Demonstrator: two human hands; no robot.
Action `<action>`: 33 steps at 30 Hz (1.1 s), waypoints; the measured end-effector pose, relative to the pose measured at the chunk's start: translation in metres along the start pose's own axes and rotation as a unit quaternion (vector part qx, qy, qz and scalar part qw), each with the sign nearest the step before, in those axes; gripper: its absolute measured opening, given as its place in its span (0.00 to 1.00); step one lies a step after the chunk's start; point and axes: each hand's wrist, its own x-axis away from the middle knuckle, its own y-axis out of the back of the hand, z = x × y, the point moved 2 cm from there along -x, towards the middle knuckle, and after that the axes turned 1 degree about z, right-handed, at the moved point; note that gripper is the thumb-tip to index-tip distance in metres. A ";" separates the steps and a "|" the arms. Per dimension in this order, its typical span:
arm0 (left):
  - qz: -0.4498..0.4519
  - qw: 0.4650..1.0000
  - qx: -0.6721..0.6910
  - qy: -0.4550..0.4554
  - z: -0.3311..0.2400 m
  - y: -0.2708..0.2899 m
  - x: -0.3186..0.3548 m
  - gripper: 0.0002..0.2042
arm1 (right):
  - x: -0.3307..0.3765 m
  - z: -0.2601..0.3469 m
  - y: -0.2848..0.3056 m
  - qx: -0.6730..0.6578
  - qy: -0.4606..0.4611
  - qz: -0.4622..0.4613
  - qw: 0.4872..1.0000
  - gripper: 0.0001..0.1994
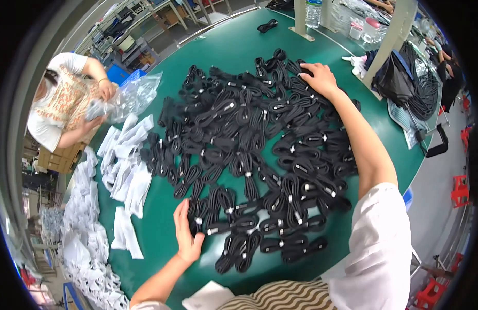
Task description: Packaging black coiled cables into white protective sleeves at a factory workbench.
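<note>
Head view: the left hand (pixel 187 235) lies spread and flat against the near-left side of a wide heap of black bundled cables (pixel 254 155), fingers touching a bundle near the desk's near edge. The right hand (pixel 319 77) reaches across, open, palm down on the heap's far-right side. The heap covers the middle of the green desk (pixel 223 46). White bags (pixel 128 170) lie along the left edge, where another person (pixel 63 101) handles a clear plastic bag (pixel 133 95).
</note>
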 end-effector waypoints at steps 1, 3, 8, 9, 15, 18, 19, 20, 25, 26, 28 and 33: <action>0.002 1.000 0.005 -0.006 0.001 -0.002 -0.002 0.42 | 0.002 0.007 0.005 -0.002 -0.022 -0.009 1.000 0.22; 0.008 1.000 0.008 -0.011 0.000 -0.003 0.001 0.40 | 0.006 0.017 0.005 -0.015 -0.039 -0.012 0.999 0.23; 0.024 0.998 -0.006 -0.049 0.006 0.006 -0.002 0.37 | 0.026 0.017 0.050 -0.081 -0.046 -0.220 0.971 0.21; 0.014 0.999 -0.011 -0.030 0.002 0.012 0.007 0.37 | 0.038 0.037 0.069 -0.113 -0.007 -0.226 0.968 0.19; -0.095 0.991 0.037 0.082 -0.036 0.072 0.074 0.30 | 0.193 0.166 0.141 -0.423 0.099 0.005 0.901 0.19; -0.155 0.984 0.054 0.075 -0.063 0.089 0.126 0.26 | 0.285 0.195 0.141 -0.530 0.036 0.132 0.837 0.20; -0.183 0.979 0.064 0.060 -0.068 0.091 0.138 0.24 | 0.308 0.200 0.138 -0.567 -0.002 0.196 0.800 0.19; -0.185 0.978 0.064 0.067 -0.071 0.088 0.152 0.24 | 0.328 0.206 0.130 -0.566 -0.001 0.204 0.799 0.19; -0.133 0.988 0.023 0.079 -0.100 0.059 0.206 0.18 | 0.394 0.240 0.097 -0.595 0.039 0.251 0.762 0.12; -0.121 0.990 0.022 0.068 -0.103 0.049 0.211 0.16 | 0.402 0.245 0.095 -0.579 0.044 0.254 0.774 0.11; -0.098 0.994 0.028 0.049 -0.102 0.030 0.216 0.13 | 0.414 0.256 0.095 -0.569 0.049 0.278 0.772 0.11; -0.063 0.998 -0.009 -0.008 -0.101 0.000 0.203 0.06 | 0.437 0.263 0.093 -0.490 0.060 0.301 0.816 0.12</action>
